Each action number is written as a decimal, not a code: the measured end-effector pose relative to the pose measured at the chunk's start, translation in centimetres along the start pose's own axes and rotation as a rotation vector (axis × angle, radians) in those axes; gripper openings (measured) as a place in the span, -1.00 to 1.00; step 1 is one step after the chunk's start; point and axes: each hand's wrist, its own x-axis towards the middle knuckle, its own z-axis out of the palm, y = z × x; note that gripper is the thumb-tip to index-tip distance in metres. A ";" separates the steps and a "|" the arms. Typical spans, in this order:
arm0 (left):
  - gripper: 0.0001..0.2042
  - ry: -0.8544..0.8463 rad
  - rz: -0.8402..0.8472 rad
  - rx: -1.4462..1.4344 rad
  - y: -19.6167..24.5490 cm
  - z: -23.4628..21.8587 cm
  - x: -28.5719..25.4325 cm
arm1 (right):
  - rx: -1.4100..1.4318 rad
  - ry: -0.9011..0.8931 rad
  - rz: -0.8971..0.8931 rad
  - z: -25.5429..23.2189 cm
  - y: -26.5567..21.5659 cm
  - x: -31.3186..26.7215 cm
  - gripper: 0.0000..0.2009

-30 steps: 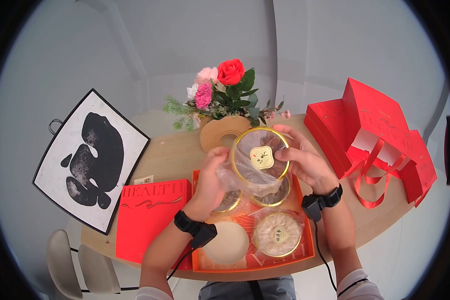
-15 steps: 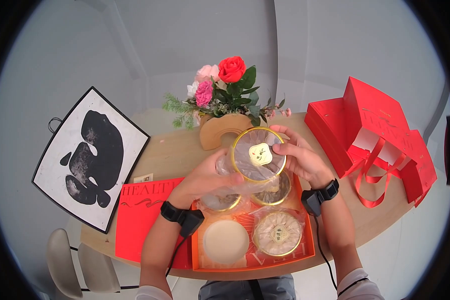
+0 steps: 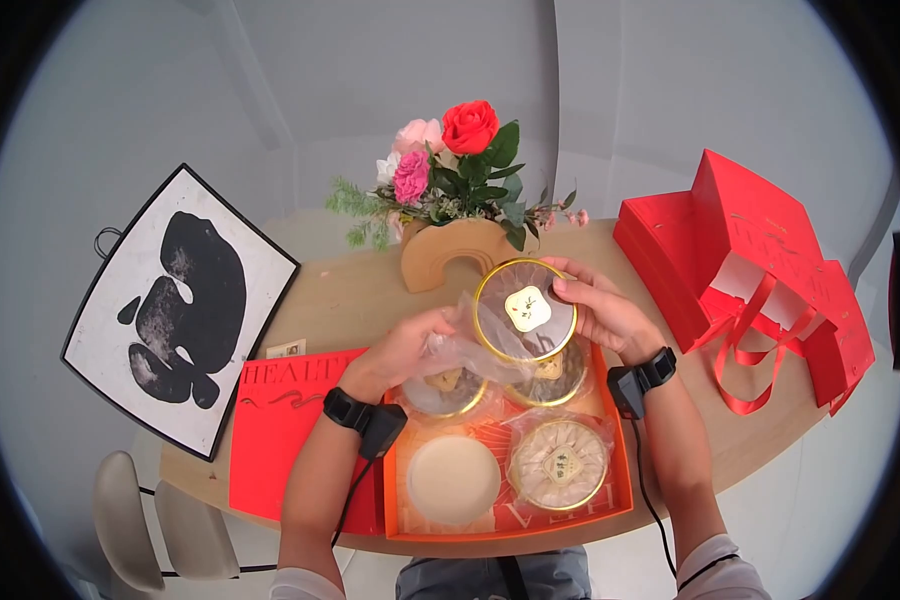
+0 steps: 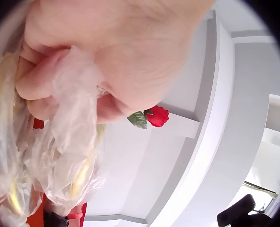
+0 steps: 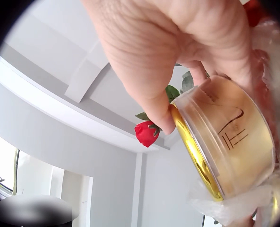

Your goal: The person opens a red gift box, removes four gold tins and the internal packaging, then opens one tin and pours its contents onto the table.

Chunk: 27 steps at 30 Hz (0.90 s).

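Observation:
A round clear container with a gold rim and a pale label is held up over the orange tray. My right hand grips its right edge, thumb on the gold rim; the right wrist view shows the container's clear side under the fingers. Crumpled clear plastic wrap lies at the container's left, and my left hand pinches it. In the left wrist view the wrap bunches out between the curled fingers of the left hand.
In the tray sit a wrapped container, two more partly under the hands, and a round pale recess. A red HEALTH box lies left, a framed picture beyond it. Flowers stand behind; red boxes with ribbon are right.
The container has shifted slightly right, and the wrap has slid off its front toward the left. My left hand has drawn back left from the container with the wrap.

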 end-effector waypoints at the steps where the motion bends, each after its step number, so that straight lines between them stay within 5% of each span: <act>1: -0.66 0.026 -0.044 -0.060 0.9 0.8 -0.7 | 0.006 0.001 -0.001 0.0 0.1 0.0 -0.52; 3: -0.67 0.052 -0.089 -0.120 1.5 2.0 -1.3 | 0.007 -0.005 0.001 -0.2 0.1 0.0 -0.53; 5: -0.63 0.058 0.121 0.351 1.1 3.5 -1.0 | 0.008 -0.012 0.003 -0.2 0.0 0.0 -0.53; 9: -0.61 -0.013 0.103 0.349 1.7 3.5 -1.4 | -0.037 0.001 -0.007 0.3 -0.2 -0.3 -0.47; 11: -0.63 0.041 -0.093 0.351 2.8 3.5 -2.2 | -0.047 -0.003 -0.010 0.3 -0.4 -0.4 -0.47; 17: -0.63 -0.087 0.181 0.292 0.7 1.4 -0.8 | -0.017 0.006 -0.015 0.4 -0.6 -0.4 -0.47; 27: -0.64 0.025 0.036 0.131 1.0 1.8 -1.2 | -0.041 -0.002 -0.062 0.7 -0.6 -0.4 -0.51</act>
